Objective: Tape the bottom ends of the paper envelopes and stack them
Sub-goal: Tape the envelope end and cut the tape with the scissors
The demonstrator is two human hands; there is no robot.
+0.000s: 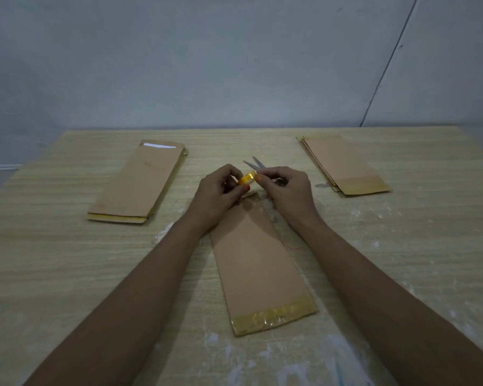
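A small yellow roll of tape is held up in the middle of the frame. It is pinched by the left hand, with the fingers curled shut around it. The right hand is closed too, and its fingertips touch the roll, as if the loose end is being picked at. Whether the scissors behind are held or just lying there cannot be told.

One envelope is laid flat on the table, low in the middle. Tape is already seen across its near end. A pile of taped envelopes is seen at the upper right. Another pile waits at the upper left, likely not taped yet, so more work seems to be left.
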